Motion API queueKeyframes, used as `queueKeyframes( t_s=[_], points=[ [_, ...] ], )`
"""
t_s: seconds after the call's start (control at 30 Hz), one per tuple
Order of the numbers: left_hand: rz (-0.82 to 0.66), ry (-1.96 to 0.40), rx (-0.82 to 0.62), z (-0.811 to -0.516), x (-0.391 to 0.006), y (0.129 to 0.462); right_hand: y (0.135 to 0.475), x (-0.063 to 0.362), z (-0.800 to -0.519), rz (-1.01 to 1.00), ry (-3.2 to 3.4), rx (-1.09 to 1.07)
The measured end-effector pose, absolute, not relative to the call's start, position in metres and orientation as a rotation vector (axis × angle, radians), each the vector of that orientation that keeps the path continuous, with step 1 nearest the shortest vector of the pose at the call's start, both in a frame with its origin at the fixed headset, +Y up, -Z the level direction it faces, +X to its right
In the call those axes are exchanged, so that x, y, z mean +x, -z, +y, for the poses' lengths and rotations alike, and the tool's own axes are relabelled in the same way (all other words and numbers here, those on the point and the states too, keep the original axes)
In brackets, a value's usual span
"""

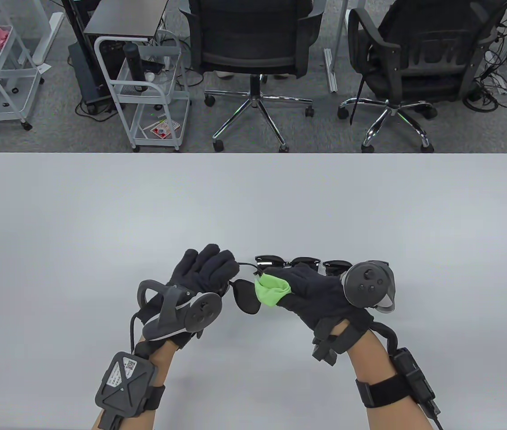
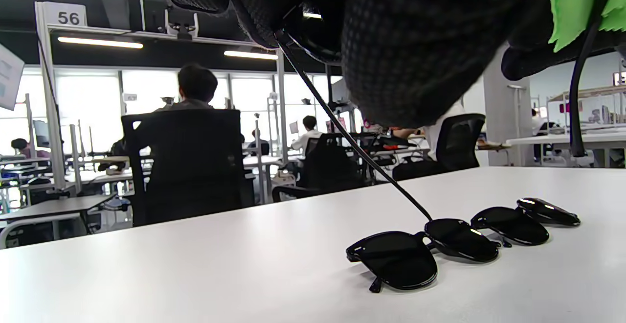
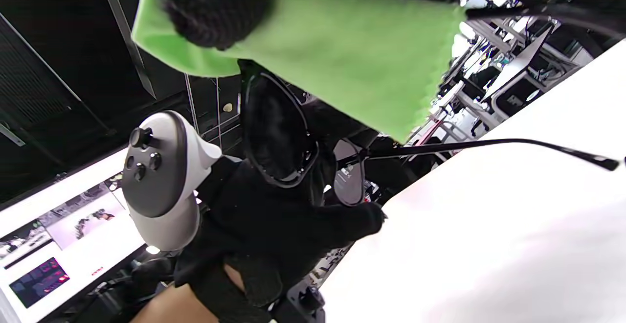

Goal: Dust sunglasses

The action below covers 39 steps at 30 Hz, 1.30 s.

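My left hand (image 1: 217, 271) grips a pair of black sunglasses (image 1: 247, 297) by the frame and holds it just above the white table (image 1: 253, 201). One dark lens (image 3: 276, 132) faces the right wrist view, and a thin temple arm (image 3: 489, 144) sticks out over the table. My right hand (image 1: 287, 286) pinches a bright green cloth (image 1: 270, 290) against that pair's near lens. The green cloth (image 3: 332, 54) drapes from my fingers over the top of the frame. Behind the hands, two more black sunglasses (image 1: 306, 261) lie in a row on the table, and these spare sunglasses (image 2: 396, 259) rest lenses down.
Beyond the table's far edge (image 1: 253, 153) stand two black office chairs (image 1: 253, 49) and a white wire cart (image 1: 148, 89). The spare sunglasses lie right behind my right hand's tracker (image 1: 367, 280).
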<state>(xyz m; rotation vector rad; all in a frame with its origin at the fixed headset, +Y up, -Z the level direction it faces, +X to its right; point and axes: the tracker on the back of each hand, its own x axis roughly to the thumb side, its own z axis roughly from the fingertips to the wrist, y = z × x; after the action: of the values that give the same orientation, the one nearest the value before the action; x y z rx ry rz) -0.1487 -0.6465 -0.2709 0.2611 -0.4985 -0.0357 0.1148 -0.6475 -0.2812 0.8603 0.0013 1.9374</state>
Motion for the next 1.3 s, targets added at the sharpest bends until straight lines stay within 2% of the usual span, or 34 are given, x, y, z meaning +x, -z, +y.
queueKeyframes(
  t_s=[0.13, 0.37, 0.57, 0.63, 0.73, 0.93, 1.3],
  points=[
    [-0.515, 0.082, 0.280, -0.646, -0.144, 0.268, 0.282, 0.112, -0.647, 0.109, -1.901, 0.907],
    [-0.542, 0.177, 0.319, -0.648, -0.133, 0.262, 0.283, 0.106, -0.648, 0.131, -1.902, 0.948],
    [-0.636, -0.158, 0.262, -0.641, -0.122, 0.249, 0.282, 0.105, -0.647, 0.067, -1.985, 0.934],
    [-0.651, -0.169, 0.304, -0.640, -0.114, 0.243, 0.281, 0.102, -0.649, 0.066, -1.993, 0.918],
    [-0.636, -0.046, 0.424, -0.636, -0.112, 0.240, 0.281, 0.102, -0.649, 0.050, -2.042, 0.911],
    [-0.588, -0.084, 0.409, -0.635, -0.118, 0.248, 0.285, 0.106, -0.648, 0.014, -2.109, 0.845],
    [-0.469, -0.184, 0.376, -0.637, -0.154, 0.266, 0.301, 0.148, -0.665, 0.015, -2.089, 0.651]
  ],
)
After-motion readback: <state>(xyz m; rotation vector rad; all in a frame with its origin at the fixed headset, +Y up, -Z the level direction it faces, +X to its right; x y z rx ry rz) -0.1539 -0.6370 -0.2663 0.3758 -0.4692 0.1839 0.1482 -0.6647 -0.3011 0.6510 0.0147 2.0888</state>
